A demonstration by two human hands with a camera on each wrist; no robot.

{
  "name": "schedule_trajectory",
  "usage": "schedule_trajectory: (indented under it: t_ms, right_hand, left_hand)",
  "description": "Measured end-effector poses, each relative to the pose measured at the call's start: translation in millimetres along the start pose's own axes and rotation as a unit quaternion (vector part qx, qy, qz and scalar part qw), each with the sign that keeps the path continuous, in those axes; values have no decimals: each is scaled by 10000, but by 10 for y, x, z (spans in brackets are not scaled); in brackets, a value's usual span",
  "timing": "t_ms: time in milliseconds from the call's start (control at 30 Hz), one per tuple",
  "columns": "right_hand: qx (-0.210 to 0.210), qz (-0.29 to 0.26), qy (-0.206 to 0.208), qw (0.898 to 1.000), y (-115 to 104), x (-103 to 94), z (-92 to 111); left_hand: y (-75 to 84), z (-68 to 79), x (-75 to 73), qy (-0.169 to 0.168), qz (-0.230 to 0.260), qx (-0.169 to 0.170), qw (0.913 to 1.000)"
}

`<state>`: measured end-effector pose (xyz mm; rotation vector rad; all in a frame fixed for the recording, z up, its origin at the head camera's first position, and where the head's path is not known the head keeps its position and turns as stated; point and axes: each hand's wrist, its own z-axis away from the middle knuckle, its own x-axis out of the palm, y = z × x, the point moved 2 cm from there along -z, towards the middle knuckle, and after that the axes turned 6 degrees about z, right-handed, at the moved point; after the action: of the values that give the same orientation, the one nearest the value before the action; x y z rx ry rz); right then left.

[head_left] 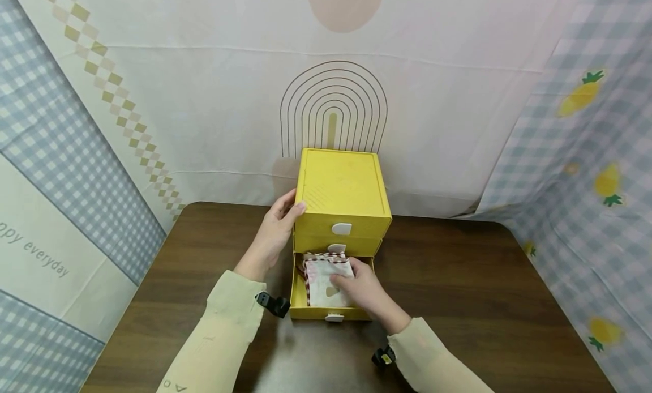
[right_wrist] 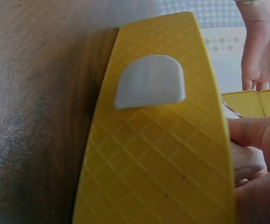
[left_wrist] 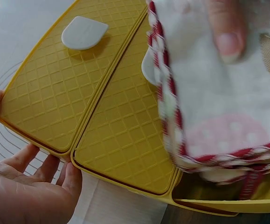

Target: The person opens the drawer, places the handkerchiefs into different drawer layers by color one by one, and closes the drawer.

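A yellow three-drawer box [head_left: 342,180] stands on the table with its bottom drawer [head_left: 299,288] pulled out. My left hand [head_left: 272,231] rests against the box's upper left side, thumb near the front top corner, fingertips touching the side wall in the left wrist view. Over the pulled-out drawer, my right hand [head_left: 364,285] pinches a folded white cloth [head_left: 321,282], thumb on top and the other fingers mostly hidden. The cloth has red-and-white twisted trim and a pink dotted print. Beneath it, a red strip [left_wrist: 251,185] shows inside the drawer.
The dark wooden table [head_left: 458,291] spreads to both sides of the box. A white printed curtain [head_left: 214,110] hangs close behind it, and blue checked cloth [head_left: 575,172] hangs at the right. The upper drawers have white tabs [head_left: 341,229].
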<state>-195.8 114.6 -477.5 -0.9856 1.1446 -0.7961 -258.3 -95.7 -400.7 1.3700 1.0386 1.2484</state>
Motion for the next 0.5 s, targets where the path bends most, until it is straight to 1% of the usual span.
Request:
schedule_trajectory:
  t_ms: [133,367,433,500]
  right_hand:
    - [96,268,-32,9996,16,0,-5]
    - [33,607,8,9982,4,-20,1]
    - [95,788,79,9968,-1,-35,14]
    - [103,1081,235,9938,-26,-61,34]
  left_hand:
    - [7,-1,0,-29,-10,-54,10000]
    - [-4,-7,-8,0,-45,-43,10000]
    - [-11,-5,-8,10,-78,-20,10000]
    - [-17,-1,-8,21,-104,14,9999]
